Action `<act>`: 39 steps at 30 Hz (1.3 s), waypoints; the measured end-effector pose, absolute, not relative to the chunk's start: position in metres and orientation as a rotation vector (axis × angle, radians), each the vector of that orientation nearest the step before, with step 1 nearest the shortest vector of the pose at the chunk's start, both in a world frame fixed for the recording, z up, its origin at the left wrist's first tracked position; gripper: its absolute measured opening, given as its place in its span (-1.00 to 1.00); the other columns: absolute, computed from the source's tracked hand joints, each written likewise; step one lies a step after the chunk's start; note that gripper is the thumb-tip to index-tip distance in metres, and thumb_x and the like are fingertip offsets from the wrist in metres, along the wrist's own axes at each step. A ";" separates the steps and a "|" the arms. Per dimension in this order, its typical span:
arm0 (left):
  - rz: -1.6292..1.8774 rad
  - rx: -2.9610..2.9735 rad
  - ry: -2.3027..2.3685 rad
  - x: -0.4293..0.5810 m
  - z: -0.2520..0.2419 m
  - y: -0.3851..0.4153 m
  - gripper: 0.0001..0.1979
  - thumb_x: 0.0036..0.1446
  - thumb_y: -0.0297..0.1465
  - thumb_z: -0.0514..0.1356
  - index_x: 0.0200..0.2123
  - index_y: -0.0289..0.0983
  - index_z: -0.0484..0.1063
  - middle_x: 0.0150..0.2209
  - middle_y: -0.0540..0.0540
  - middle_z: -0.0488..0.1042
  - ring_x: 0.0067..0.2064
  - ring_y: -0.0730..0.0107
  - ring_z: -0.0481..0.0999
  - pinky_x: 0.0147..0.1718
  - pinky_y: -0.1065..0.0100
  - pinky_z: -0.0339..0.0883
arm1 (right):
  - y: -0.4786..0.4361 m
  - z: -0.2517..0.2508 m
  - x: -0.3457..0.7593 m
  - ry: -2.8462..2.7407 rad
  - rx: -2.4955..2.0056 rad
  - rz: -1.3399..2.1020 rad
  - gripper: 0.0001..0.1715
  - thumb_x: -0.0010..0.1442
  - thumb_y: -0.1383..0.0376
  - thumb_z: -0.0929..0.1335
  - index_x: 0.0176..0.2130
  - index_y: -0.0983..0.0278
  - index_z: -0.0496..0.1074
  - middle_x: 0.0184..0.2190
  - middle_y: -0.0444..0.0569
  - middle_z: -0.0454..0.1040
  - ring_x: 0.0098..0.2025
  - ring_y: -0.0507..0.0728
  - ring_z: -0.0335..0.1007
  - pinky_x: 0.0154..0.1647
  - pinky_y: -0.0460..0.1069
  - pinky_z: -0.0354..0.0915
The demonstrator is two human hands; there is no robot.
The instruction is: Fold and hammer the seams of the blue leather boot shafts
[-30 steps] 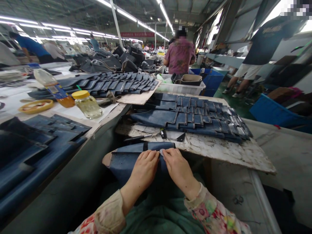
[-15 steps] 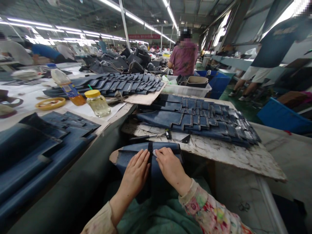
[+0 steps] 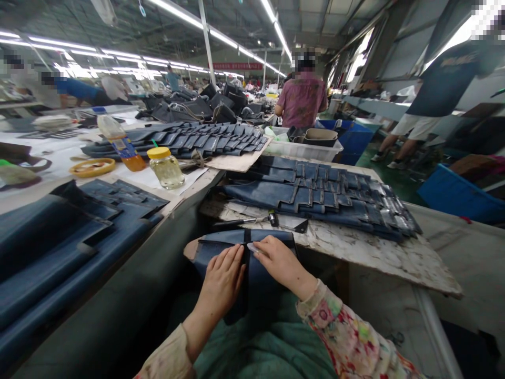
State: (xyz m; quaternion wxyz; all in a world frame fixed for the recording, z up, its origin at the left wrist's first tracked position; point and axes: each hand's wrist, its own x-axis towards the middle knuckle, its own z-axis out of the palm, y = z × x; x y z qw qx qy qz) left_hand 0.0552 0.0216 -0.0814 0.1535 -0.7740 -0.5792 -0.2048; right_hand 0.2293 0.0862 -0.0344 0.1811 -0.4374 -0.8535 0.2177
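Observation:
Across my lap lies a dark blue leather-like piece (image 3: 265,281), with a black strip (image 3: 247,235) running over its middle and a tan tip (image 3: 191,249) at its left end. My left hand (image 3: 224,273) rests flat on it, fingers stretched out and their tips beside the strip. A small whitish flat tool (image 3: 251,246) is pinched in my right hand (image 3: 281,263), its edge against the piece by the strip. Most of that tool is hidden by the fingers, so its exact kind does not show.
Beyond the piece, a small hammer (image 3: 272,217) lies on a worn board (image 3: 331,237) beside overlapping blue pieces (image 3: 327,189). On the left table are more blue pieces (image 3: 51,242), a yellow-lidded jar (image 3: 167,168), a bottle (image 3: 125,145) and a yellow dish (image 3: 92,167). Other people stand farther off.
My right hand has shifted slightly, and more of the whitish tool shows. The left hand stays flat on the blue piece. The whole view has shifted a little.

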 end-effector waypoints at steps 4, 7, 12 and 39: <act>-0.621 -2.190 -1.756 0.057 -0.076 0.028 -0.69 0.24 -0.35 -0.01 -0.02 -0.30 0.36 -0.03 -0.18 0.44 -0.03 0.21 0.39 -0.09 0.21 0.25 | 0.085 -0.031 0.226 -2.485 -1.237 0.573 -0.71 0.24 0.33 0.26 -0.06 0.32 0.43 -0.21 0.04 0.39 -0.11 0.10 0.30 -0.04 -0.03 0.23; -0.648 -2.173 -1.765 0.055 -0.075 0.032 -0.72 0.24 -0.35 -0.01 -0.05 -0.30 0.37 -0.07 -0.18 0.44 -0.07 0.22 0.40 -0.12 0.22 0.26 | 0.083 -0.029 0.224 -2.556 -1.240 0.506 -0.72 0.24 0.34 0.25 -0.08 0.29 0.44 -0.19 0.03 0.38 -0.10 0.11 0.29 -0.06 -0.03 0.23; -0.666 -2.211 -1.696 0.044 -0.079 0.032 -0.70 0.23 -0.38 0.00 0.00 -0.27 0.34 -0.07 -0.18 0.40 -0.08 0.22 0.38 -0.17 0.24 0.28 | 0.082 -0.026 0.225 -2.600 -1.240 0.482 -0.70 0.24 0.36 0.25 -0.05 0.28 0.42 -0.17 0.01 0.38 -0.09 0.11 0.28 -0.05 -0.04 0.23; -0.560 -2.483 -1.758 0.055 -0.060 0.046 -0.72 0.17 -0.58 -0.04 -0.10 -0.31 0.35 -0.08 -0.14 0.39 -0.12 0.28 0.35 -0.13 0.26 0.32 | 0.090 -0.021 0.229 -2.565 -1.189 0.593 -0.70 0.27 0.34 0.23 -0.05 0.36 0.43 -0.21 0.05 0.42 -0.11 0.10 0.31 -0.02 -0.03 0.22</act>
